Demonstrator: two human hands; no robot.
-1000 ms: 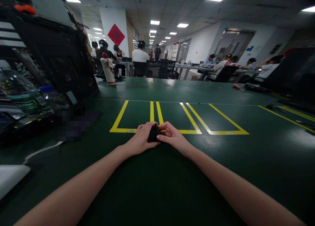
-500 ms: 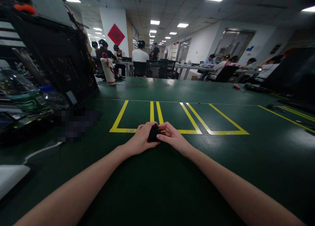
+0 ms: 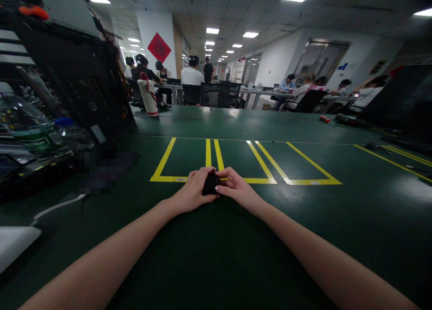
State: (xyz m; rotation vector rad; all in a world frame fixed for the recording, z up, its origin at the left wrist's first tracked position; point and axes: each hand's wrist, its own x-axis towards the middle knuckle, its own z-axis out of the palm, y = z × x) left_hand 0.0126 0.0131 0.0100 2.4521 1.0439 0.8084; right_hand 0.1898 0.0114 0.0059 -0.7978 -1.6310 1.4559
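Black object (image 3: 209, 184) in left hand (image 3: 191, 190)

black object (image 3: 209, 185): matt, plastic-looking | tabletop (image 3: 216, 251): smooth, glossy sheen | yellow tape (image 3: 261, 181): shiny | labelled bottle (image 3: 35, 137): clear plastic

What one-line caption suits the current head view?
The left hand and right hand hold a small black object between them, beside yellow tape on a green table.
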